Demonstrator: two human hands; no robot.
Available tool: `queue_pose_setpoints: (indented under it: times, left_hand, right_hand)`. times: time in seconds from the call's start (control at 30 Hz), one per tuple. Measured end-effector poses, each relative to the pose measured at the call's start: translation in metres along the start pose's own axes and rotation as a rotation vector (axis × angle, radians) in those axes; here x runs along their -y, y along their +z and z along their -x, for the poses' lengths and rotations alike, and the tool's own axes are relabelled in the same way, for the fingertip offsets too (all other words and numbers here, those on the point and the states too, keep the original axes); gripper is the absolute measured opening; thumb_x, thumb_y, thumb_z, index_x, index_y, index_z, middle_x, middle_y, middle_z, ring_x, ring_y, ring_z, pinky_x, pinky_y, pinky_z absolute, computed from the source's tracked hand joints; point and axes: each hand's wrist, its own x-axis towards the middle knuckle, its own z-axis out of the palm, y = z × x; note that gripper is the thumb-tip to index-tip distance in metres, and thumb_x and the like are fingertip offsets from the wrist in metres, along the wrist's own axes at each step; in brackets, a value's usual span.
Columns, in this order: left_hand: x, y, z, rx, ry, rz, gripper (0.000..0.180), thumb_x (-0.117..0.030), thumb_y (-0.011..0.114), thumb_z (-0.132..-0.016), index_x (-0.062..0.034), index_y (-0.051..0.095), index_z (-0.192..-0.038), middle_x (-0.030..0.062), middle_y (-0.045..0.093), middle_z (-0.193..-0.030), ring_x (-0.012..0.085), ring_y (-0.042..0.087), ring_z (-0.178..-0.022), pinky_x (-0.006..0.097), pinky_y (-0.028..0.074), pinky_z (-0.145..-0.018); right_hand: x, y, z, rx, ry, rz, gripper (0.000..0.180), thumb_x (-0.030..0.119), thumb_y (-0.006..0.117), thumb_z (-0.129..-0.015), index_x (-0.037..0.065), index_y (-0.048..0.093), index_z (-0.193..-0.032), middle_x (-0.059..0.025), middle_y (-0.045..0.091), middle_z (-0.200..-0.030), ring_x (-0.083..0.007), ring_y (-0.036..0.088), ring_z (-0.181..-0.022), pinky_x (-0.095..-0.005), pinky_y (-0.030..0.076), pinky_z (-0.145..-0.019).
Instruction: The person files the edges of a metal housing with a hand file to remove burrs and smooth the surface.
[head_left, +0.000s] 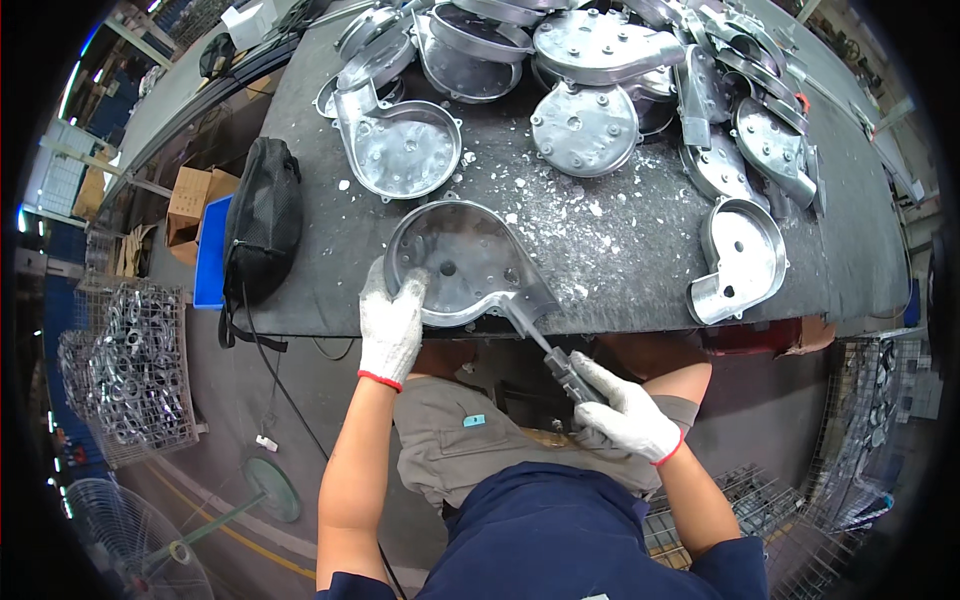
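A grey metal blower-type housing (pixel 465 240), round with a spout toward the right, sits at the table's near edge with its hollow side up. My left hand (pixel 390 328), in a white knit glove with a red cuff, grips its left rim, thumb reaching inside. My right hand (pixel 630 412), gloved alike, is closed around a slim hand tool (pixel 562 368) with a dark grip and a narrow metal shaft. The shaft's end meets the housing's edge beside the spout; its exact tip is hard to make out.
More housings (pixel 410 150) lie behind, with a heap (pixel 600 45) at the far side and one housing (pixel 745 262) at right. Metal chips scatter over the dark tabletop (pixel 600 265). A black bag (pixel 265 220) hangs at the left edge near a blue bin (pixel 211 255). Wire baskets (pixel 135 370) and a fan (pixel 135 545) stand left.
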Motion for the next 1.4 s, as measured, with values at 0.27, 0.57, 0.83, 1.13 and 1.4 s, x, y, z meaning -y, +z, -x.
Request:
queue_pose_setpoints:
  times: [0.27, 0.57, 0.83, 1.13, 1.4]
  left_hand:
    - [0.023, -0.006, -0.005, 0.092, 0.012, 0.194, 0.046, -0.005, 0.071, -0.101, 0.0041, 0.063, -0.145, 0.0148, 0.075, -0.130, 0.0207, 0.070, -0.118, 0.037, 0.056, -0.102]
    - [0.023, -0.013, 0.000, 0.187, 0.136, 0.340, 0.067, -0.003, 0.067, -0.104, 0.0050, 0.043, -0.167, 0.0206, 0.058, -0.160, 0.0268, 0.057, -0.148, 0.038, 0.045, -0.122]
    - [0.021, -0.010, -0.004, 0.193, 0.165, 0.359, 0.066, -0.013, 0.068, -0.106, 0.0091, 0.045, -0.164, 0.0217, 0.063, -0.154, 0.0256, 0.060, -0.142, 0.038, 0.046, -0.121]
    - [0.022, -0.007, -0.003, 0.139, 0.305, 0.243, 0.061, -0.014, 0.061, -0.106, 0.0109, 0.049, -0.160, 0.0239, 0.065, -0.153, 0.0277, 0.061, -0.142, 0.039, 0.046, -0.121]
    - [0.021, -0.009, 0.005, 0.184, 0.297, 0.182, 0.061, -0.015, 0.060, -0.106, 0.0109, 0.049, -0.161, 0.0251, 0.066, -0.151, 0.0280, 0.062, -0.141, 0.038, 0.047, -0.120]
  right_hand:
    - [0.024, 0.019, 0.000, -0.160, -0.151, 0.675, 0.071, 0.015, 0.074, -0.101, 0.004, 0.049, -0.167, -0.0221, 0.077, -0.126, -0.0372, 0.077, -0.107, -0.0420, 0.060, -0.097]
    - [0.051, 0.010, 0.005, -0.059, 0.021, 0.287, 0.066, 0.009, 0.069, -0.105, -0.001, 0.046, -0.167, -0.0226, 0.061, -0.161, -0.0271, 0.065, -0.144, -0.0344, 0.050, -0.118]
    - [0.017, 0.018, 0.011, -0.239, -0.220, 0.596, 0.067, 0.012, 0.072, -0.102, 0.007, 0.050, -0.166, -0.0246, 0.073, -0.135, -0.0386, 0.075, -0.117, -0.0399, 0.059, -0.102]
    - [0.032, 0.034, 0.022, -0.430, -0.187, 0.762, 0.064, 0.012, 0.072, -0.102, 0.012, 0.054, -0.164, -0.0203, 0.071, -0.096, -0.0418, 0.071, -0.081, -0.0471, 0.060, -0.078]
    - [0.031, 0.037, 0.011, -0.217, 0.089, 0.338, 0.064, 0.021, 0.068, -0.108, 0.006, 0.048, -0.167, -0.0223, 0.077, -0.133, -0.0288, 0.080, -0.111, -0.0374, 0.060, -0.100]
